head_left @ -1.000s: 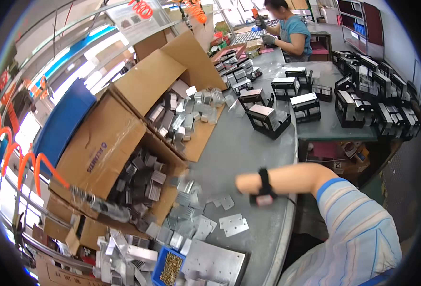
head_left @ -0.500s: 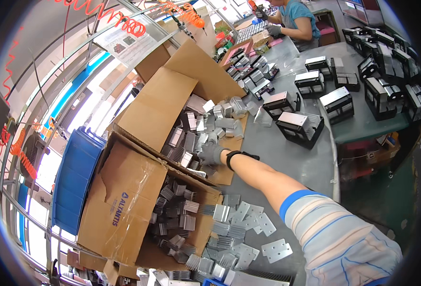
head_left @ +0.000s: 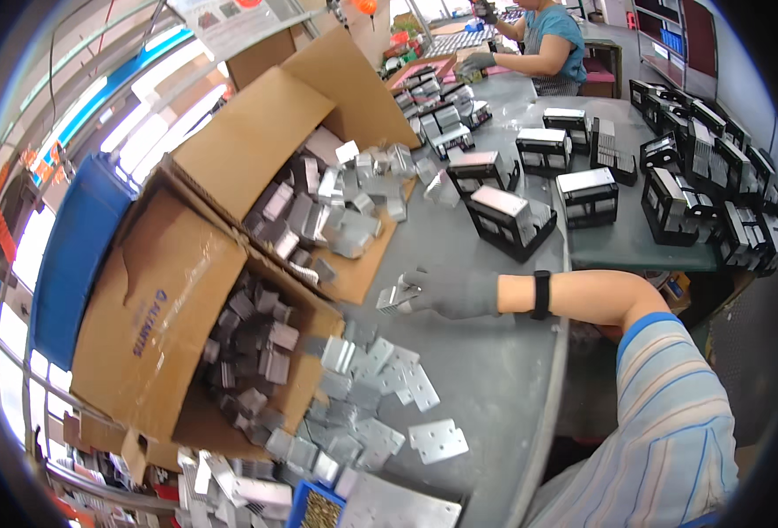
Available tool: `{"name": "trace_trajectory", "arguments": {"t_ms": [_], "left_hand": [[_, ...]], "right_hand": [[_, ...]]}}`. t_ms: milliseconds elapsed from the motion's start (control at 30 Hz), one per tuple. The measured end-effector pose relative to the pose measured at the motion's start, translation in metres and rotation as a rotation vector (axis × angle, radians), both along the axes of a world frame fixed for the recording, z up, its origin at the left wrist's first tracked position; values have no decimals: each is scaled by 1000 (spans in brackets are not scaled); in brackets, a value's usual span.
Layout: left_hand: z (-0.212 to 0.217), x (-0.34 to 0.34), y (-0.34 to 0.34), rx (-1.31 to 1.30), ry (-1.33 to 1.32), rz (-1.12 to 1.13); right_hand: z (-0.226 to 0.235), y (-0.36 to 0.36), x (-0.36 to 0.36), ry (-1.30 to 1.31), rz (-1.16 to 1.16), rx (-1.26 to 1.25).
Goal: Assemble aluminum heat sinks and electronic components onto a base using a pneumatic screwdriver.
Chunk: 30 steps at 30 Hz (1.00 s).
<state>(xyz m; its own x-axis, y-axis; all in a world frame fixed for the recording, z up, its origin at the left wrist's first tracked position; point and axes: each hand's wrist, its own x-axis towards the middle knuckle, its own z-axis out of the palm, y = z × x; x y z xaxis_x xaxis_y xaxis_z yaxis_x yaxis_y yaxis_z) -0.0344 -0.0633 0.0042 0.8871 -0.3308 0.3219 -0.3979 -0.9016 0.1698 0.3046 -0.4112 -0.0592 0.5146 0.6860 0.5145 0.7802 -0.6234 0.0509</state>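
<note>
My right hand (head_left: pixel 459 294), in a grey glove with a black band at the wrist, reaches in from the right over the grey table (head_left: pixel 486 370). Its fingers are closed on a small finned metal heat sink (head_left: pixel 396 299). Just left of that hand lies the flap of the far cardboard box (head_left: pixel 359 275), where several loose heat sinks (head_left: pixel 351 231) are piled. Flat metal plates with holes (head_left: pixel 439 440) lie nearer on the table. My left hand is out of view.
A nearer cardboard box (head_left: pixel 165 330) holds more heat sinks, with a blue bin (head_left: pixel 79 255) behind it. Black-framed finned units (head_left: pixel 510 222) stand at the right. A small blue tray of screws (head_left: pixel 320 509) sits at the bottom. A co-worker (head_left: pixel 552 44) works at the far end.
My right hand has drawn back from the far box's heat sinks, toward me over the table, with one heat sink in its fingers. The view has shifted to the right.
</note>
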Motion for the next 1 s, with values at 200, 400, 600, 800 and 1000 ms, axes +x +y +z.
{"name": "trace_trajectory", "arguments": {"t_ms": [200,400,600,800,1000], "left_hand": [[7,-5,-7,-150,61,146],[-3,-22,-6,-270,82,173],[-58,0,49,52,-114,-30],[-182,-8,177,198,-53,27],[-327,-47,260,260,116,22]], "right_hand": [[40,23,-99,80,-17,-72],[98,48,2,424,-247,143],[31,79,183,510,-904,131],[40,90,186,525,-1004,228],[43,54,192,370,-874,291]]}}
